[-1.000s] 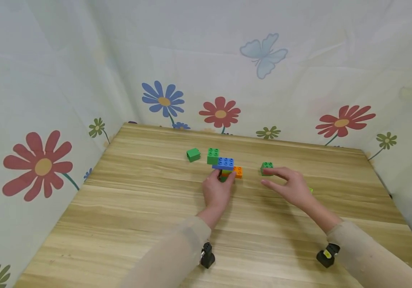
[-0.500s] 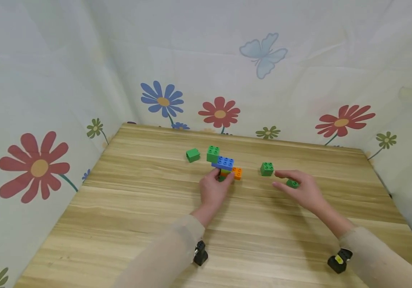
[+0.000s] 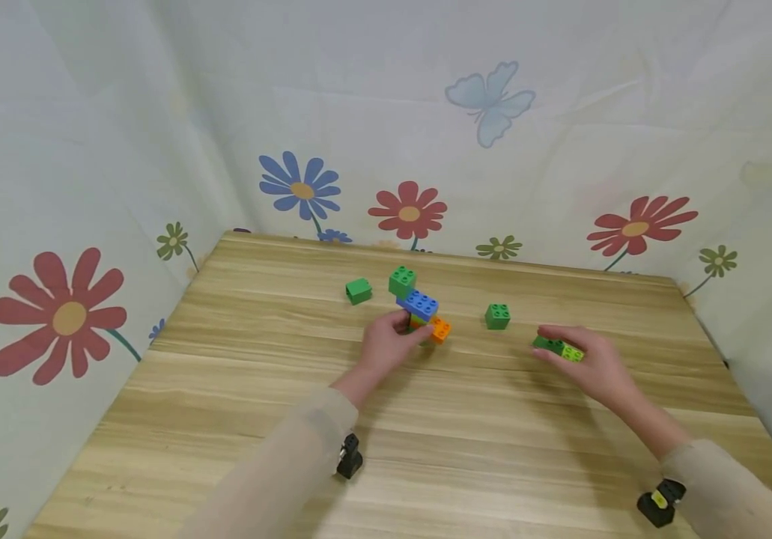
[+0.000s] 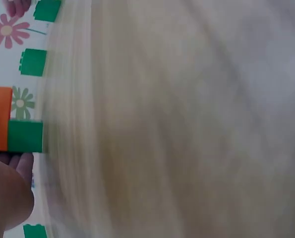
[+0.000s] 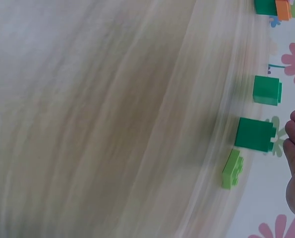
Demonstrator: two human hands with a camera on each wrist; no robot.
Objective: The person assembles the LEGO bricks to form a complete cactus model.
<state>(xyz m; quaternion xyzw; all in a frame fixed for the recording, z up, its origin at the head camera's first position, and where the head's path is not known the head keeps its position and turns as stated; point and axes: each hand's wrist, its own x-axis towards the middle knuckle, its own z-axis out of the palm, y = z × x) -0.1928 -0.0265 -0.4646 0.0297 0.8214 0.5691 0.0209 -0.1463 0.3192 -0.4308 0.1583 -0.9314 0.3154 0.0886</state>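
Note:
My left hand (image 3: 386,346) grips a stack of toy building bricks around its lower part. The stack has a green brick (image 3: 402,281) on top, a blue brick (image 3: 419,303) below it, and an orange brick (image 3: 439,329) jutting to the right. At its bottom, the left wrist view shows a green base brick (image 4: 26,136). My right hand (image 3: 591,363) hovers over a dark green brick (image 3: 547,344) and a lime brick (image 3: 571,353), thumb and fingers apart. In the right wrist view its fingers stand clear of the dark green brick (image 5: 255,134) and the lime brick (image 5: 232,169).
A loose green brick (image 3: 497,316) stands between the hands. Another green brick (image 3: 359,290) lies on its side left of the stack. The wooden table (image 3: 466,449) ends at a flowered cloth (image 3: 527,172) behind.
My right hand has moved right, away from the standing green brick and over the dark green and lime bricks. The left hand has turned the stack slightly, still gripping it.

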